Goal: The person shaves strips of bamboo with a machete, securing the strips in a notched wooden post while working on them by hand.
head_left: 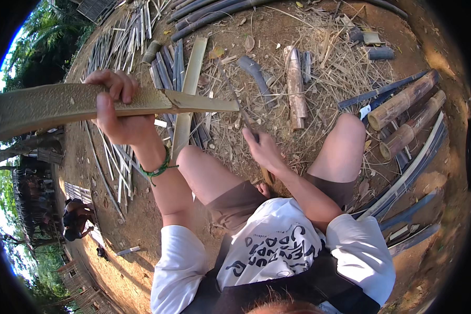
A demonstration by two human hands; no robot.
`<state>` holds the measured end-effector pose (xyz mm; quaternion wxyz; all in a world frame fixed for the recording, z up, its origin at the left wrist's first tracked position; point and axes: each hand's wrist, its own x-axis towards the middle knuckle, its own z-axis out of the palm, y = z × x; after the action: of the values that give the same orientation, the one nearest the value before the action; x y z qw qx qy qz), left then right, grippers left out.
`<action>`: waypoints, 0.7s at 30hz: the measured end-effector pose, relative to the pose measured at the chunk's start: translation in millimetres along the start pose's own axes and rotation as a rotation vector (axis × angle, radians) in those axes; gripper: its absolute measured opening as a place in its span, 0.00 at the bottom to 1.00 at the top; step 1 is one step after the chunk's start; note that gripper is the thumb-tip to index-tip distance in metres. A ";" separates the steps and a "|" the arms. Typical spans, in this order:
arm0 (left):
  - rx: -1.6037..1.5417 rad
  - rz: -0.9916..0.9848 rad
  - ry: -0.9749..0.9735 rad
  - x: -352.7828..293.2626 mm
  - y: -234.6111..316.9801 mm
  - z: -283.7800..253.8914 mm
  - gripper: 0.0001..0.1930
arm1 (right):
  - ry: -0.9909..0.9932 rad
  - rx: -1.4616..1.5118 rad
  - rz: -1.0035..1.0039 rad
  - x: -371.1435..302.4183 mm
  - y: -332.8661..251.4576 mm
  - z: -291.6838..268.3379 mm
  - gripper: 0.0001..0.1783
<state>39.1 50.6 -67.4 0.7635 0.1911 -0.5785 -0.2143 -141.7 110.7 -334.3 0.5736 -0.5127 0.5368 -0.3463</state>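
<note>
My left hand (123,128) is wrapped round a long, wide split bamboo piece (47,107), which runs in from the left edge. Its right part is cut down to a narrower, paler tongue ending in front of me. In my right hand (265,152) is the handle of a long knife (245,117). The thin, dark blade points up and away, and it crosses the tip of the bamboo; whether it touches cannot be made out. Behind my left wrist, a pale flat bamboo slat (194,65) lies on the ground.
Beyond my knees lie a peeled bamboo log (295,89), a curved dark piece (256,76) and scattered shavings (335,63). Thick bamboo poles (405,99) rest at right. Stacked split strips (125,42) spread at far left. Another person (77,217) is bent over at left.
</note>
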 end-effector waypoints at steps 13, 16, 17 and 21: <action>-0.146 -0.030 -0.271 -11.6 -0.3 8.5 0.23 | -0.136 -0.010 -0.121 9.0 -54.9 11.0 0.36; -0.154 -0.046 -0.300 -15.5 -4.6 11.9 0.27 | -0.124 0.006 -0.304 -15.9 -106.4 -6.2 0.35; -0.154 -0.039 -0.296 -13.8 -6.5 11.4 0.28 | -0.121 0.021 -0.386 -19.8 -118.1 -5.3 0.35; -0.186 -0.056 -0.307 -7.1 -7.8 13.1 0.30 | -0.069 -0.011 -0.258 3.6 -72.9 6.7 0.33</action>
<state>23.9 47.4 -73.9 0.6743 0.1007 -0.6603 -0.3149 -123.4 91.7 -265.9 0.5395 -0.5923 0.4484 -0.3964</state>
